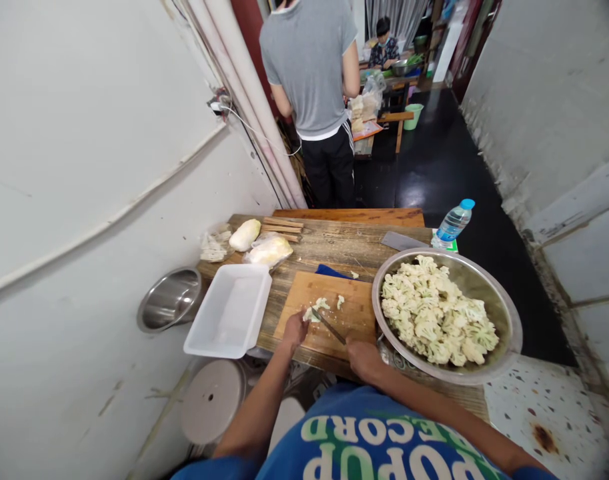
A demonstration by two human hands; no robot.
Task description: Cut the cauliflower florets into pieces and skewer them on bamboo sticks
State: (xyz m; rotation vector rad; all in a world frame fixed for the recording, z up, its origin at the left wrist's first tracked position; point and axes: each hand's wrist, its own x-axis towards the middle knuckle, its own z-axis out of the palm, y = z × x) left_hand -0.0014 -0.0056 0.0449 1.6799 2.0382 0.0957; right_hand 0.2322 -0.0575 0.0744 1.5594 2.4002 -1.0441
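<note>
On the wooden cutting board, my left hand is closed on a piece of cauliflower near the board's left edge. My right hand is wrapped round the handle of a knife, whose blade points up and left and meets the cauliflower. A small loose floret and crumbs lie on the board. To the right, close to my right forearm, stands a wide steel bowl heaped with cauliflower florets.
Left of the board stand a white plastic tub and a steel pot. Wrapped cabbages lie at the back left. A cleaver and a water bottle are at the back right. A person in grey stands beyond the table; another sits farther off.
</note>
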